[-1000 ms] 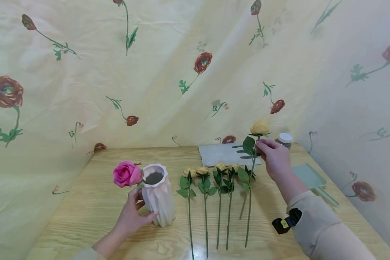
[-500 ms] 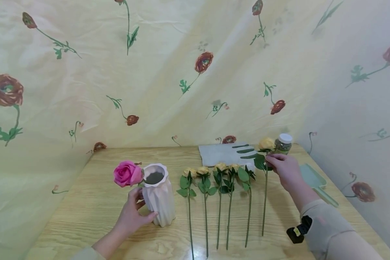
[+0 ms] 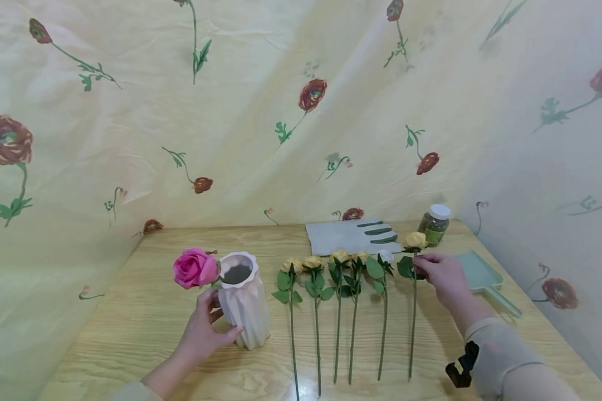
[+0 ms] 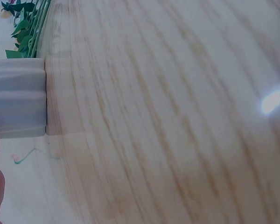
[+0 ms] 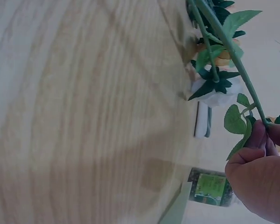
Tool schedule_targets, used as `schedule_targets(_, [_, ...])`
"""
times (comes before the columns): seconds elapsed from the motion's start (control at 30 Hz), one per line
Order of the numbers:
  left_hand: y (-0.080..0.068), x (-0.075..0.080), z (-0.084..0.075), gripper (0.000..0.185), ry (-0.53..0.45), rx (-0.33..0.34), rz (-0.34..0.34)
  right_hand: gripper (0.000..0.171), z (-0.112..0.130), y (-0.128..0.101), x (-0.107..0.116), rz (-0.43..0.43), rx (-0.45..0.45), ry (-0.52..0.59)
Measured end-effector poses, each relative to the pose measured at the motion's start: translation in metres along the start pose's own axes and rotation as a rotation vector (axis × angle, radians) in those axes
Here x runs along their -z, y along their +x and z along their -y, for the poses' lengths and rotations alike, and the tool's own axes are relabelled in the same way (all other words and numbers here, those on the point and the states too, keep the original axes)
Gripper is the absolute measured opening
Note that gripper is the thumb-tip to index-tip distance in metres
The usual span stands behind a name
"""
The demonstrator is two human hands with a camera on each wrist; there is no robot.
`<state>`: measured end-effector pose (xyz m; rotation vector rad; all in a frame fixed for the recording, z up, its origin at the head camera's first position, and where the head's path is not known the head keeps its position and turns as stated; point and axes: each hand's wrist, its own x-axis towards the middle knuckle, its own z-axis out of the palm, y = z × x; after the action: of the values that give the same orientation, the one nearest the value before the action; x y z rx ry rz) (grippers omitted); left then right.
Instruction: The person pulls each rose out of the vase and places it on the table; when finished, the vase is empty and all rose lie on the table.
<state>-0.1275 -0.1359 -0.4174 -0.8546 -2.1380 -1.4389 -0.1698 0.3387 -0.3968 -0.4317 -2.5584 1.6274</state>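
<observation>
My left hand [image 3: 202, 328] grips the ribbed white vase [image 3: 250, 314], thumb across its front and fingers at its left side. A pink rose [image 3: 195, 268] leans over the vase's left rim; its lower stem is hidden. At the right end of a row of stems, my right hand [image 3: 446, 278] pinches a yellow rose [image 3: 415, 240] by the stem just under its head. Left of it lies a white rose [image 3: 385, 257], then several yellow roses [image 3: 313, 264], heads toward the wall. In the right wrist view, thumb and fingertips [image 5: 259, 135] meet on the green stem.
Behind the roses lies a pale glove [image 3: 338, 236] with dark green fingers. A jar [image 3: 434, 225] with a white lid stands at the back right. A light green dustpan [image 3: 481, 273] lies near the table's right edge. Flower-patterned cloth [image 3: 250, 111] hangs behind the wooden table [image 3: 145, 295].
My right hand has moved right, then down and toward me with the yellow rose, bringing it alongside the row. The left hand, vase and pink rose have stayed in place.
</observation>
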Motion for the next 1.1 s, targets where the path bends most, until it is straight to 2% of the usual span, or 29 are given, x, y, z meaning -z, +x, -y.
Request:
schedule_targets(0.23, [0.000, 0.000, 0.000, 0.083, 0.005, 0.007, 0.004, 0.050, -0.009, -0.001, -0.008, 0.011, -0.025, -0.060])
schedule_targets(0.6, [-0.001, 0.000, 0.002, 0.084, -0.005, -0.019, 0.007, 0.045, -0.023, 0.003, -0.019, 0.017, -0.064, -0.013])
schedule_targets(0.87, [0.000, 0.000, 0.001, 0.083, -0.002, -0.020, 0.011, 0.044, -0.033, 0.007, -0.025, -0.017, -0.059, -0.157])
schedule_targets(1.1, [0.000, 0.001, 0.001, 0.083, 0.001, -0.025, 0.007, 0.048, -0.029, 0.003, -0.021, 0.007, -0.080, 0.001])
